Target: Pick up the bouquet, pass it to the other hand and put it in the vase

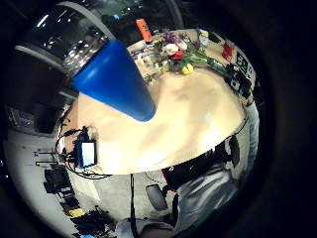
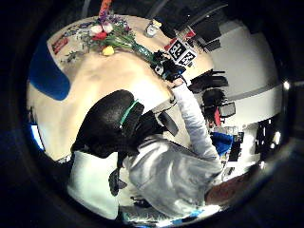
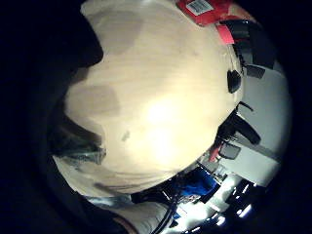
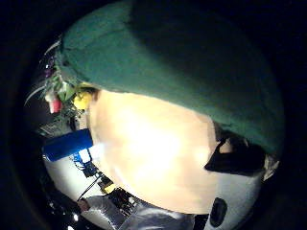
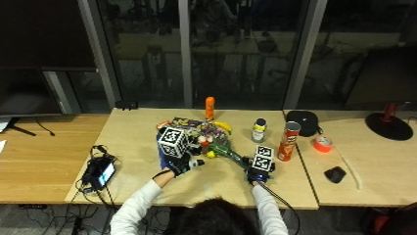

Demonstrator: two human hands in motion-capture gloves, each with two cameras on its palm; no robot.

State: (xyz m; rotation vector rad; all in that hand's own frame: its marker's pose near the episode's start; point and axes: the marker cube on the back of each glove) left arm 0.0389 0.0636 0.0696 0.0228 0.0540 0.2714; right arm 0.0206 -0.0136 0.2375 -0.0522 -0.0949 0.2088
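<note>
Flowers of the bouquet lie on the desk between my hands in the outside view, its green stem end running to my right hand, which sits over it; whether those fingers grip it I cannot tell. My left hand hangs near the blue vase, fingers spread, holding nothing. Left palm views show the vase upright, apart from the bouquet. My right thumb side view is filled by green wrapping.
</note>
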